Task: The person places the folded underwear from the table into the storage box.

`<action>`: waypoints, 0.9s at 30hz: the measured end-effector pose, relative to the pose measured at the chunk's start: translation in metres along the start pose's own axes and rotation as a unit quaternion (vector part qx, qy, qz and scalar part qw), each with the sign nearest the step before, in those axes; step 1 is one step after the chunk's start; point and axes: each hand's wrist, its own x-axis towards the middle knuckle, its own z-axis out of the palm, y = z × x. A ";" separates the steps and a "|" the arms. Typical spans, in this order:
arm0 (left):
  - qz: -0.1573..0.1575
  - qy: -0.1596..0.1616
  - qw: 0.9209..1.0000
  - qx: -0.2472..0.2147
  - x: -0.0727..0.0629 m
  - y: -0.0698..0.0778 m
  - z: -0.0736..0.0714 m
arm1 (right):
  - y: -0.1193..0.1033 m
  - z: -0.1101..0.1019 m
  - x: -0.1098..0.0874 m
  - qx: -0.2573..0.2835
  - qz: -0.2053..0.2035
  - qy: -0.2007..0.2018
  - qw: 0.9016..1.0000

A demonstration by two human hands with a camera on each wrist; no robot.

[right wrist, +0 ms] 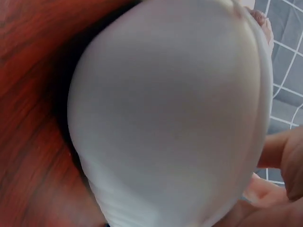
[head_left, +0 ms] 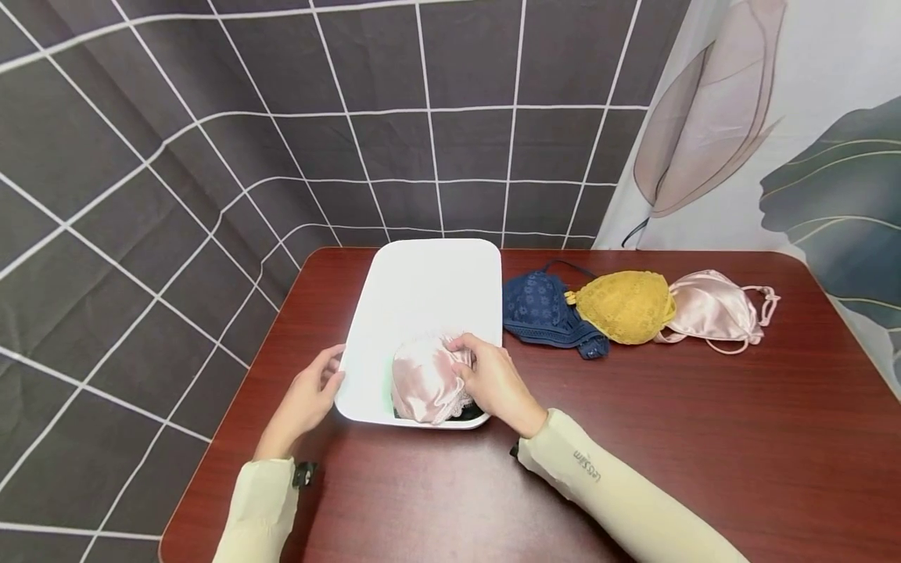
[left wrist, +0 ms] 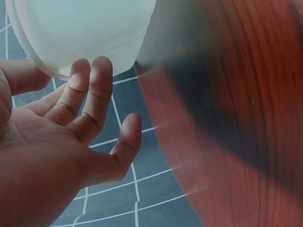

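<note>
A white plastic bin [head_left: 429, 289] stands on the table. In its near end lies a pink satin bra [head_left: 425, 379] with lace trim, over a dark item [head_left: 470, 413] that is mostly hidden. My right hand [head_left: 493, 381] reaches over the bin's right rim and pinches the bra's edge between thumb and fingers. At the left rim my left hand [head_left: 311, 396] grips the bin, fingertips against its outer wall in the left wrist view. The right wrist view is mostly filled by the bin's outer wall [right wrist: 165, 109], with part of the right hand [right wrist: 289, 161] at the edge.
To the right of the bin, a navy bra [head_left: 538, 301], a yellow lace bra [head_left: 626, 306] and another pink satin bra [head_left: 714, 306] lie in an overlapping row on the red-brown table [head_left: 676, 438]. A dark checked curtain [head_left: 464, 141] hangs behind and on the left.
</note>
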 end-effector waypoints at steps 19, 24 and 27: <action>-0.007 -0.006 1.000 0.012 0.001 0.003 -0.001 | -0.006 -0.039 -0.001 -0.052 -0.012 -0.080 0.995; -0.009 -0.005 1.000 0.012 -0.001 0.003 0.000 | 0.005 -0.054 -0.002 -0.056 -0.015 -0.054 0.997; -0.007 -0.004 1.000 0.011 -0.002 0.003 0.000 | 0.014 -0.064 -0.003 -0.051 -0.012 -0.042 0.998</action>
